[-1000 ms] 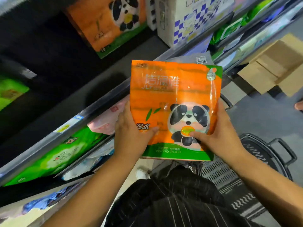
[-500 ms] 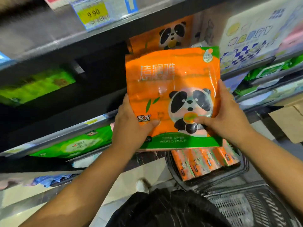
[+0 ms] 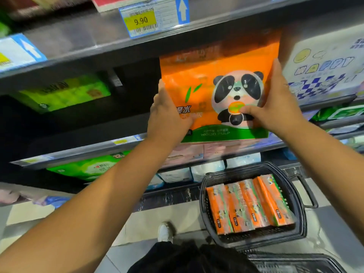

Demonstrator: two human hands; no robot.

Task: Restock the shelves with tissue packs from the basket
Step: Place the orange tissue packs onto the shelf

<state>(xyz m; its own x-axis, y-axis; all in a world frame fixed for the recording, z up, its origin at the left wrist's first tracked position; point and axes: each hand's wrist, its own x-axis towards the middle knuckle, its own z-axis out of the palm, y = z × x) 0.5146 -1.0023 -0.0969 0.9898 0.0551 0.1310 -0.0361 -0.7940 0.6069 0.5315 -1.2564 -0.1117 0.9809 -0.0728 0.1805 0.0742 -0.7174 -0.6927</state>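
An orange tissue pack with a panda picture and a green bottom band stands upright at the mouth of the middle shelf, its top under the shelf above. My left hand grips its left edge. My right hand holds its right edge, thumb across the panda. Down on the floor a black basket holds several more orange packs standing side by side.
Green tissue packs lie deep on the same shelf at left, and a white and blue checked pack stands at right. A 9.90 price tag hangs on the upper shelf edge. Lower shelves carry green, pink and white packs. A second basket sits near my feet.
Both hands have lifted the orange pack up and forward, from in front of the lower shelf edge into the middle shelf opening. The camera has tilted upward.
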